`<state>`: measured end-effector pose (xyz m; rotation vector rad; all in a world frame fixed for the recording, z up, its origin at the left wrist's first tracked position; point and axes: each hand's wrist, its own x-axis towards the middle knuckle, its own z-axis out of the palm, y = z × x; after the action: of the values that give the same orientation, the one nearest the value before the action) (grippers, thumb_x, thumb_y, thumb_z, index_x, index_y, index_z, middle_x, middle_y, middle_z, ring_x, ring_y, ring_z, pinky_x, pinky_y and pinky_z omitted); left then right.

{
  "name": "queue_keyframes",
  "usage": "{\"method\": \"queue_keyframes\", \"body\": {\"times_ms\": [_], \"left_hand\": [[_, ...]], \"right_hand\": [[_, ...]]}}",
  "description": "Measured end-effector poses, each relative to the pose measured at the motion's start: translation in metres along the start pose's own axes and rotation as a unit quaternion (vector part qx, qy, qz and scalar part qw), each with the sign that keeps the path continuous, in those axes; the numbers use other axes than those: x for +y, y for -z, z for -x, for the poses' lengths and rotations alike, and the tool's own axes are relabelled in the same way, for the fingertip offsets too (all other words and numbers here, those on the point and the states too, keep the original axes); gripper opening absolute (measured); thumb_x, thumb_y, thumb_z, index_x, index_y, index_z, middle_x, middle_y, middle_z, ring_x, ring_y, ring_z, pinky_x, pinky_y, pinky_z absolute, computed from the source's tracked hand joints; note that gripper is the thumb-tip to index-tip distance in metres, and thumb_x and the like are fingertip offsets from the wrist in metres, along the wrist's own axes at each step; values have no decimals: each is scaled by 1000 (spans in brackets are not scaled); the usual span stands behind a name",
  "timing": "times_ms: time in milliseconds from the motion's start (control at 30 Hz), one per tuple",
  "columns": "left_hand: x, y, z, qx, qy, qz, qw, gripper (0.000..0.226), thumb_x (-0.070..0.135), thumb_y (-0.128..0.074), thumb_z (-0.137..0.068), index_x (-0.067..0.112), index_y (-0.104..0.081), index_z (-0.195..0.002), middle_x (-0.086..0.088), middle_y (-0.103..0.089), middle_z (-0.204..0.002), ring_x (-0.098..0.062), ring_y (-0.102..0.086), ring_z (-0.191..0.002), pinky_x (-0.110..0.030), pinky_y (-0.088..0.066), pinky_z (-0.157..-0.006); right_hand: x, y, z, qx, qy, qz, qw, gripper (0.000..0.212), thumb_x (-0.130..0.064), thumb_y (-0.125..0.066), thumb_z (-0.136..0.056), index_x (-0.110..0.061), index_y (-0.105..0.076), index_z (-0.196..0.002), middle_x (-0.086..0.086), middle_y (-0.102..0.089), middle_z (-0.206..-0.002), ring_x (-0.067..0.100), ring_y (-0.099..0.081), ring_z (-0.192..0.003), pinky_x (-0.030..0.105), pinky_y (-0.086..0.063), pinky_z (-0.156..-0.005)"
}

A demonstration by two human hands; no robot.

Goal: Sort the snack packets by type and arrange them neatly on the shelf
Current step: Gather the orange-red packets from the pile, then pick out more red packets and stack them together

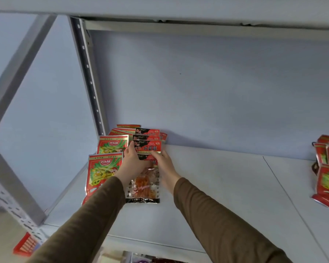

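Note:
Two rows of snack packets lie on the white shelf [217, 177] near its left post. The left row holds red packets with a green vegetable picture [101, 173], overlapping toward the back. Beside it runs a row of black-and-red packets [147, 147] with clear windows showing orange strips; the nearest one [144, 188] lies flat at the front. My left hand [133, 160] grips the left edge of a black-and-red packet in that row. My right hand [164, 162] holds the same packet's right edge. Both hands rest on top of the nearest packet.
A loose pile of red packets [328, 173] sits at the shelf's far right edge. A grey perforated upright [89, 76] stands behind the rows, and another slotted post [13, 202] at front left. An upper shelf [179, 8] hangs overhead. A red box [25, 243] lies lower left.

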<state>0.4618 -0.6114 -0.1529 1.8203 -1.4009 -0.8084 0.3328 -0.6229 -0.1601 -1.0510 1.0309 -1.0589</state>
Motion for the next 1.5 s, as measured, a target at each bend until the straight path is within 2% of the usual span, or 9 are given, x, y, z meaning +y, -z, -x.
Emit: {"method": "queue_keyframes", "body": {"times_ms": [67, 267, 433, 500, 633, 767, 900, 1133, 1500], "left_hand": [[1, -1, 2, 9, -4, -23, 1000, 115, 35, -83, -82, 24, 0, -162, -12, -17, -162, -36, -34, -144, -50, -37, -116], [12, 2, 12, 36, -61, -85, 994, 106, 33, -79, -86, 20, -6, -162, -10, -17, -163, -35, -31, -146, -54, -35, -119], [29, -1, 23, 48, -137, -116, 983, 94, 37, -74, -91, 17, -14, -162, -10, -19, -165, -33, -21, -152, -52, -25, -124], [38, -6, 26, 38, -170, -122, 977, 89, 35, -71, -93, 19, -17, -161, -7, -21, -166, -30, -18, -153, -50, -20, -125], [54, -26, 30, -7, -215, -183, 959, 81, 36, -67, -96, 18, -23, -161, -5, -21, -168, -27, -12, -156, -45, -13, -127], [73, -62, 38, -44, -262, -223, 938, 75, 35, -67, -97, 14, -30, -159, -8, -28, -166, -29, -18, -154, -42, -14, -125], [100, -107, 50, -67, -295, -244, 921, 72, 37, -67, -96, 15, -35, -157, -6, -34, -163, -27, -27, -151, -40, -21, -123], [162, -205, 89, -95, -350, -263, 894, 71, 42, -65, -96, 18, -37, -156, -5, -37, -163, -27, -27, -152, -41, -22, -124], [256, -354, 167, -139, -344, -228, 900, 70, 38, -67, -96, 20, -37, -156, -3, -38, -161, -25, -29, -150, -38, -26, -120]], "right_hand": [[1, -2, 3, 2, 2, 10, 1000, 31, -35, -58, -101, -34, -58, -133, -9, -69, -123, 9, -63, -114, 26, -50, -87], [-2, 13, 9, -10, 19, 42, 999, 32, -37, -58, -101, -33, -60, -133, -10, -69, -124, 9, -61, -116, 26, -48, -92], [-10, 34, 18, 27, 52, 134, 989, 51, -33, -58, -100, -24, -46, -148, -7, -48, -151, 15, -43, -139, 29, -39, -104], [-17, 50, 25, 63, 87, 222, 969, 52, -29, -58, -101, -20, -43, -150, -2, -44, -154, 17, -40, -142, 30, -36, -107], [-33, 91, 48, 102, 171, 429, 881, 44, -27, -59, -99, -18, -51, -142, -1, -54, -145, 21, -45, -134, 38, -40, -110], [-46, 137, 75, 121, 189, 542, 810, 40, -30, -60, -98, -20, -55, -137, -2, -57, -141, 23, -47, -130, 41, -39, -108], [-56, 189, 103, 142, 185, 605, 761, 41, -32, -58, -98, -21, -56, -138, -3, -57, -142, 21, -46, -132, 38, -37, -109], [-67, 300, 158, 185, 169, 649, 719, 42, -34, -59, -97, -22, -57, -138, -3, -55, -144, 23, -44, -135, 39, -35, -110], [-90, 475, 226, 187, 170, 663, 704, 39, -34, -60, -98, -21, -58, -135, -3, -55, -141, 23, -43, -134, 41, -35, -109]]}}
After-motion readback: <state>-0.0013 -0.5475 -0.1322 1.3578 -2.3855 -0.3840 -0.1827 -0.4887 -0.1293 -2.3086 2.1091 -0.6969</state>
